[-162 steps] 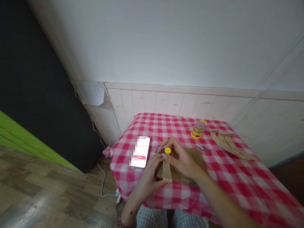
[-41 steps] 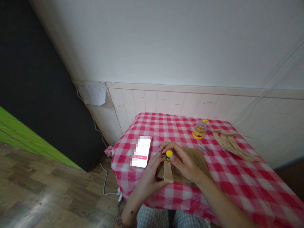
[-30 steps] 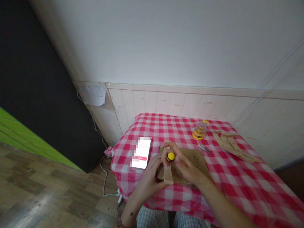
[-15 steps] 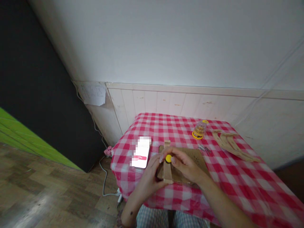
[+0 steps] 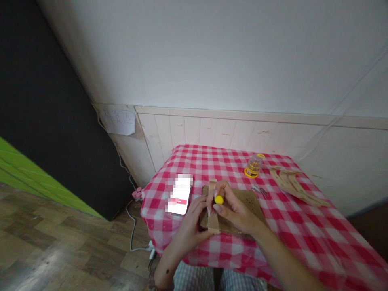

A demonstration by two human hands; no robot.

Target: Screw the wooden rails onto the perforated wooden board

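My right hand [image 5: 235, 210] pinches a small round yellow knob [image 5: 218, 199] between its fingertips, just right of a narrow pale wooden strip [image 5: 213, 208]. The strip lies lengthwise on a brown cardboard sheet [image 5: 250, 200] with small holes. My left hand [image 5: 189, 222] curls against the strip's left edge near its lower end and appears to steady it. The fingers hide part of the strip and the knob's underside.
A checked red-and-white tablecloth [image 5: 230, 258] covers the table. On it are a phone [image 5: 178, 195] with a blurred screen, a clear yellow-capped bit case [image 5: 254, 166], several small metal pins [image 5: 259, 191] and curved wooden pieces [image 5: 292, 186]. A white cable [image 5: 131, 230] runs along the floor.
The yellow knob has shifted slightly right and up, now held at the strip's right side. My right fingers have lifted and turned around it, while my left hand stays nearly still.
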